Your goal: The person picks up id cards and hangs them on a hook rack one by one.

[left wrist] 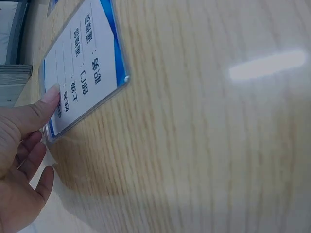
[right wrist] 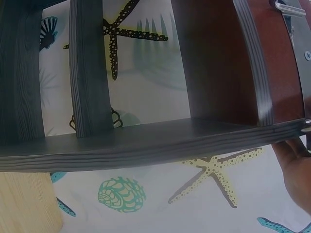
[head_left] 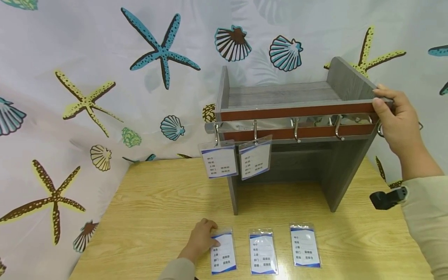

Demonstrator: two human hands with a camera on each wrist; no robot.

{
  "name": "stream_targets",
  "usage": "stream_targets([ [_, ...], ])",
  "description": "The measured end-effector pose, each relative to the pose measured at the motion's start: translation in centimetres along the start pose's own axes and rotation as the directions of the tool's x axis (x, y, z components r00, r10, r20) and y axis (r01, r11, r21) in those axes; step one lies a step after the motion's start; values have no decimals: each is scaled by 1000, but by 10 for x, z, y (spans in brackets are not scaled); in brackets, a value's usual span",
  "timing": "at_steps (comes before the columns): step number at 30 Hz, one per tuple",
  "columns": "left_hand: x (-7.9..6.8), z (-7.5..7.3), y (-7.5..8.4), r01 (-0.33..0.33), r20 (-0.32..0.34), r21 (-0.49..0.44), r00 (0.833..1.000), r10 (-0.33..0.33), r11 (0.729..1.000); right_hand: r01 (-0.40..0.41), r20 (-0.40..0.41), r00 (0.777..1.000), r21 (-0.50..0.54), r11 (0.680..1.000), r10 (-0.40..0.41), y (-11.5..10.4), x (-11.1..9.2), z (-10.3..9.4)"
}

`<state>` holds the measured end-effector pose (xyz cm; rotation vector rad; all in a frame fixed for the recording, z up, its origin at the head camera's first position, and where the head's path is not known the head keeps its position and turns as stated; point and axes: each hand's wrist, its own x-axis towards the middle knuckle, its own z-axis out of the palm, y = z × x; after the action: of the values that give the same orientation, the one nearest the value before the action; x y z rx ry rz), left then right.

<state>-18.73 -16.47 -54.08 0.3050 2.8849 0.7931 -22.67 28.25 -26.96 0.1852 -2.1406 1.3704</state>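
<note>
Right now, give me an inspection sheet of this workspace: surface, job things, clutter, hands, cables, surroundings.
Surface: wood-grain table, glare in the left wrist view.
Job things: left badge, middle badge and right badge lie in a row; two hanging badges are at the left end of the rack.
Clutter: nothing seen.
Left hand: thumb on left badge; whether it pinches is unclear.
Right hand: grips the rack's upper right corner.
Cables: nothing seen.
Surroundings: pale cloth printed with starfish and shells.

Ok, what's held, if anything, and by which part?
Right grip: grey shelf, by its upper front right corner. Left grip: thumb on leftmost flat badge, near its top; hold unclear.
</note>
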Motion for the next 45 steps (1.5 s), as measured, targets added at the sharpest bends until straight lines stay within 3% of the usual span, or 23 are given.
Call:
stream_targets([
  [15,4,-3,5,97,46,15,994,-98,995,8,-1,1000,4,1000,-8,0,0,1],
  [21,2,-4,3,116,31,-83,993,-114,990,-10,13,1000,-1,1000,10,-1,-2,0],
  [27,-5,-3,0,101,-30,-264,993,-113,959,-12,17,1000,0,1000,12,0,-2,0],
  [33,-8,-7,5,47,-96,-430,991,-97,902,-12,18,1000,2,1000,12,0,0,1],
  [40,-12,-18,18,40,-112,-504,987,-111,863,-12,12,1000,-4,1000,12,0,1,2],
  [45,-12,-25,31,-8,-155,-551,983,-93,834,-7,6,1000,-11,1000,7,-1,0,1],
])
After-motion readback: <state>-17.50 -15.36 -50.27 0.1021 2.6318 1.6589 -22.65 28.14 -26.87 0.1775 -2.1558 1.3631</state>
